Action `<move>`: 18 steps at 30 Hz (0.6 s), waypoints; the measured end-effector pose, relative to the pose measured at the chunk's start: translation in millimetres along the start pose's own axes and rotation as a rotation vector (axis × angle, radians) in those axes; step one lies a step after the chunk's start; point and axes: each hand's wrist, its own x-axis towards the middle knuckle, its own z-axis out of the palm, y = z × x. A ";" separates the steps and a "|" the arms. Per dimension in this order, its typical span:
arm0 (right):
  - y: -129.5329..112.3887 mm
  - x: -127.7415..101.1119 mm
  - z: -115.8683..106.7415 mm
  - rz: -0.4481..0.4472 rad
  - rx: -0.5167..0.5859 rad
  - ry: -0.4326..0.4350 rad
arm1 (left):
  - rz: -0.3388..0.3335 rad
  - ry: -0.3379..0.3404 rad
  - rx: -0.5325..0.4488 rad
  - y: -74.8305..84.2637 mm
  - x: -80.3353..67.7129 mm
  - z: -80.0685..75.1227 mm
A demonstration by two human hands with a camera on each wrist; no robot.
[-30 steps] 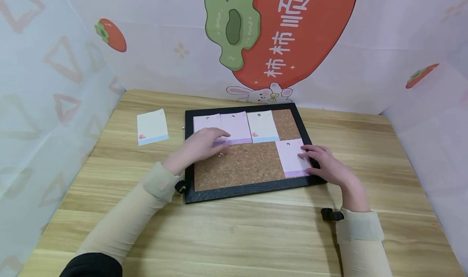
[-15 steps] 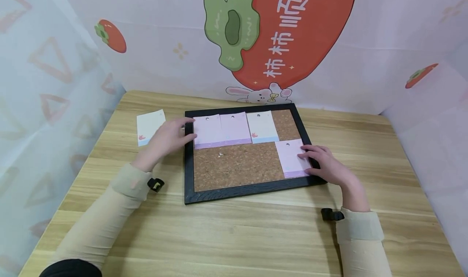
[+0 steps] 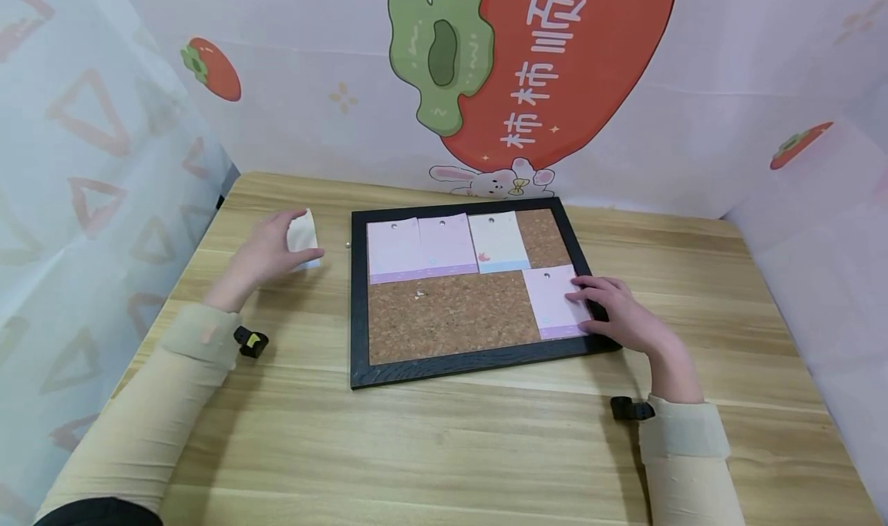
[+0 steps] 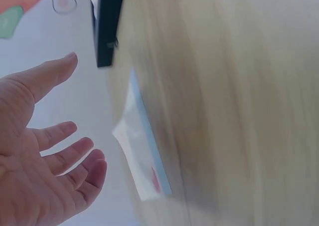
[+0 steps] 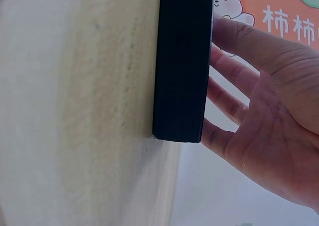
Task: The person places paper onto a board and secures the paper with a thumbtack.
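Observation:
My left hand (image 3: 260, 254) is over a loose white note card (image 3: 303, 233) with a blue lower edge, hiding part of it. In the left wrist view, the thumb and fingers are spread apart with nothing between them, and the card (image 4: 141, 146) lies on the table looking bent. My right hand (image 3: 624, 314) rests on the right side of a black-framed corkboard (image 3: 451, 322), its fingertips at a pinned purple note (image 3: 548, 302). In the right wrist view, the fingertips touch the black frame (image 5: 182, 66).
Along the board's top are two purple notes (image 3: 395, 252) and a white note (image 3: 499, 244), each with a silver pin. A tiny shiny piece (image 3: 348, 244) lies left of the frame. A small whitish bit (image 3: 419, 295) is on the cork. Printed cloth (image 3: 312, 125) stands behind the table.
My left hand has moved left, from the purple notes past the frame's left edge to the loose white card. The right hand has stayed on the board.

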 end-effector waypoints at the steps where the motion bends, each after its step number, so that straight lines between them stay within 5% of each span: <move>1: 0.0 0.1 -0.1 0.000 0.000 -0.001 | -0.003 0.001 0.005 -3.7 0.4 -1.5; 18: 1.0 -0.4 -0.2 -0.016 0.000 0.002 | -0.084 -0.138 0.044 -49.3 12.2 -27.2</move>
